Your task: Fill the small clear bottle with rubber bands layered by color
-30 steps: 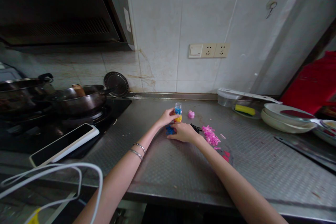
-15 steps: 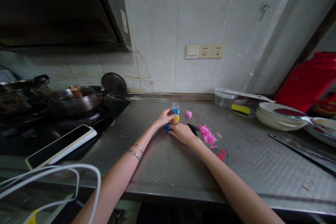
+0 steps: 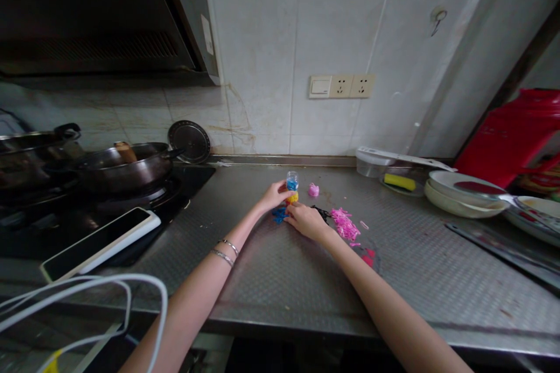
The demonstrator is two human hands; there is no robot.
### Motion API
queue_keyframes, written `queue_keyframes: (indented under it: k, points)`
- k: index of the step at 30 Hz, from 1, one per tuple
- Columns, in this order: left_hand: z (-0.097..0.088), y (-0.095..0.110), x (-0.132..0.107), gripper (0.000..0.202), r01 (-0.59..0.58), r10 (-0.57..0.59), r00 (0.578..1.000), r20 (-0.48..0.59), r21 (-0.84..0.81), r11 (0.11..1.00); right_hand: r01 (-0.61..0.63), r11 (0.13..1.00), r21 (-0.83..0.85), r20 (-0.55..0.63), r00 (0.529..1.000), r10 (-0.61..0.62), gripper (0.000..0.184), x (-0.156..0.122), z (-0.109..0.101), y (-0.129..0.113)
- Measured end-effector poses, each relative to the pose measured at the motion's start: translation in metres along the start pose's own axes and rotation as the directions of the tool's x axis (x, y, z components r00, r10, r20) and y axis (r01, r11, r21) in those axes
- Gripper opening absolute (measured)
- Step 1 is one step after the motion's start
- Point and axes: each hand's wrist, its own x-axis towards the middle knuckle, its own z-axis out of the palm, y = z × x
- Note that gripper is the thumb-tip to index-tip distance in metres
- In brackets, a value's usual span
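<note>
My left hand (image 3: 273, 196) is wrapped round a small clear bottle (image 3: 291, 186) that stands upright on the steel counter (image 3: 280, 280) and shows blue and yellow bits inside. My right hand (image 3: 305, 221) rests just right of it, fingers curled down over a small heap of blue pieces (image 3: 278, 214); what its fingertips pinch is too small to make out. A black clump (image 3: 322, 213) lies at that hand's far side, then a pile of pink strands (image 3: 345, 224). A pink lump (image 3: 313, 190) sits behind, near the bottle.
A stove with a dark pan (image 3: 126, 166) and a wok is at left, a phone (image 3: 98, 242) lying on its edge. White cable (image 3: 87, 303) loops at bottom left. Stacked plates (image 3: 464, 193), a sponge (image 3: 399, 182) and a clear container (image 3: 371, 162) stand at right. Red bits (image 3: 370, 256) lie near my right forearm.
Both hands stay at the bottle and the blue pieces; my right hand has shifted slightly among them. The view has drifted a little.
</note>
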Motion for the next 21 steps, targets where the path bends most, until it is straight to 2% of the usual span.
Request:
queue_keyframes:
  k: [6,14,18,21]
  points:
    - [0.001,0.001,0.000,0.026,-0.003,0.003,1.000,-0.008,-0.008,1.000,0.111,0.994,0.006,-0.081,0.991,-0.110,0.021,0.003,0.005,0.001]
    - [0.000,-0.002,0.000,0.026,0.008,-0.008,1.000,-0.022,0.018,1.000,0.233,0.958,-0.169,-0.131,0.958,-0.256,0.020,0.003,0.006,0.002]
    - [0.000,0.000,-0.001,0.028,0.010,-0.010,1.000,-0.015,0.032,0.999,0.273,0.959,-0.076,-0.171,0.944,-0.283,0.020,0.004,0.004,0.008]
    - [0.000,0.002,-0.002,0.029,0.014,-0.013,1.000,-0.007,0.045,0.999,0.271,0.956,0.109,-0.225,0.944,-0.242,0.018,0.005,-0.001,0.016]
